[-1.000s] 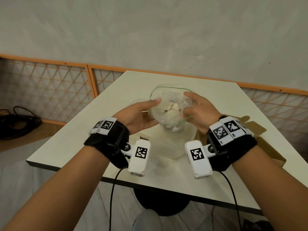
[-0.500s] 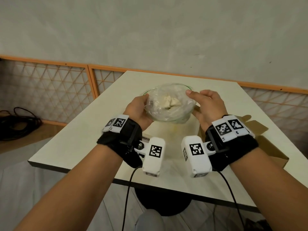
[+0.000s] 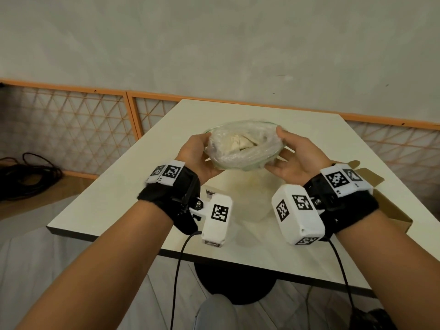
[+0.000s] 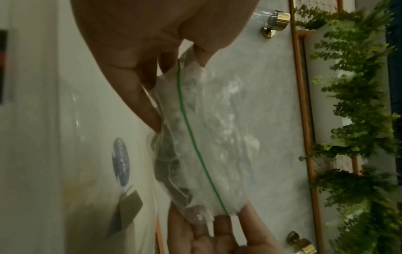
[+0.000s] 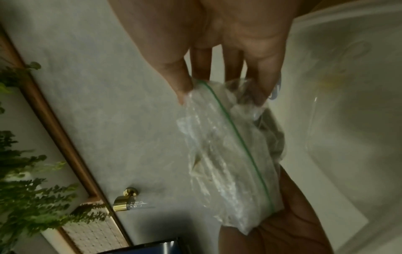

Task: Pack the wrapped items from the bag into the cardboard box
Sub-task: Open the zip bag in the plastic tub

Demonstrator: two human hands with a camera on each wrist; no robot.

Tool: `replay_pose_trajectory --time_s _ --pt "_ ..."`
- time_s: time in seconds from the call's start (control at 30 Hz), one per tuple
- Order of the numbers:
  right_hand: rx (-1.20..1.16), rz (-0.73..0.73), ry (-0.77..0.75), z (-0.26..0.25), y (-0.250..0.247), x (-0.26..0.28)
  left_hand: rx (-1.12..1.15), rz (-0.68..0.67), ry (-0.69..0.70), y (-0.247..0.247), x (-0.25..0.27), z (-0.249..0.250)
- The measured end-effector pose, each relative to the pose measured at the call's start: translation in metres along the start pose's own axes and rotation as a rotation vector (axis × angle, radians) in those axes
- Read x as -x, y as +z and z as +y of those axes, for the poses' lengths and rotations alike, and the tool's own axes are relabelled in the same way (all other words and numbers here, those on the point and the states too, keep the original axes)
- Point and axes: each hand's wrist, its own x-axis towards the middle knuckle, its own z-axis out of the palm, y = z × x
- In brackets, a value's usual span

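A clear plastic zip bag point(image 3: 242, 146) with a thin green line at its mouth is held up over the table between both hands. Pale cream wrapped items point(image 3: 238, 141) show through the film. My left hand point(image 3: 197, 156) grips the bag's left end, thumb and fingers pinching the plastic point(image 4: 208, 137). My right hand point(image 3: 292, 158) grips the right end, thumb on top and fingers underneath point(image 5: 228, 154). The brown cardboard box point(image 3: 390, 210) lies open at the table's right edge, largely hidden behind my right wrist.
The white table point(image 3: 114, 198) reaches back to an orange-framed lattice rail. Below the bag lies translucent plastic point(image 3: 250, 201); whether it belongs to the bag I cannot tell. Black cables point(image 3: 26, 177) lie on the floor at the left.
A second ago the bag's mouth stood open and upright between my hands. Both hands have since gathered the top into a bundle and raised it slightly; the left hand moved right.
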Motion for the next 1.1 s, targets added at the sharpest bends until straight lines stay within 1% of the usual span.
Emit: replay_pose_trajectory --time_s 0.07,0.13,0.2,0.27,0.4,0.47,0.57,0.67,0.77,0.87,0.93,1.0,1.1 --pt "-0.014 -0.022 -0.024 0.007 0.0 -0.001 -0.036 0.031 -0.016 -0.002 0.0 0.001" --pt "-0.026 -0.027 -0.014 0.013 0.0 -0.005 -0.03 0.036 -0.059 -0.004 -0.001 0.001" --pt "-0.047 0.002 0.02 0.015 0.0 -0.008 -0.018 0.001 -0.094 -0.005 -0.001 0.0" --pt "-0.071 0.019 0.059 0.017 0.001 -0.011 -0.017 -0.036 -0.099 -0.002 -0.003 -0.003" --pt "-0.042 -0.082 0.138 0.021 0.006 -0.009 -0.03 -0.086 -0.138 0.007 -0.007 -0.013" --pt "0.027 -0.067 0.132 0.022 0.01 -0.01 0.003 -0.128 -0.171 0.007 -0.009 -0.013" --pt "0.104 0.021 0.1 0.015 0.011 -0.013 0.067 -0.127 -0.165 0.003 -0.01 -0.011" --pt "0.058 0.072 0.065 0.006 0.008 -0.016 0.084 -0.101 -0.139 -0.002 -0.009 -0.006" --pt "0.036 0.059 0.028 0.002 0.004 -0.012 0.161 -0.102 -0.16 -0.004 -0.006 -0.002" --pt "0.044 0.031 0.044 0.007 0.0 -0.005 0.205 -0.072 -0.111 0.0 -0.009 -0.007" --pt "0.023 -0.022 0.092 0.014 0.001 -0.001 0.211 -0.093 -0.112 0.003 -0.012 -0.012" --pt "0.015 -0.052 0.108 0.017 0.004 0.0 0.093 -0.084 -0.118 0.004 -0.013 -0.015" --pt "0.073 -0.005 0.007 0.009 0.003 -0.003 -0.187 -0.012 -0.105 0.0 -0.009 -0.006"
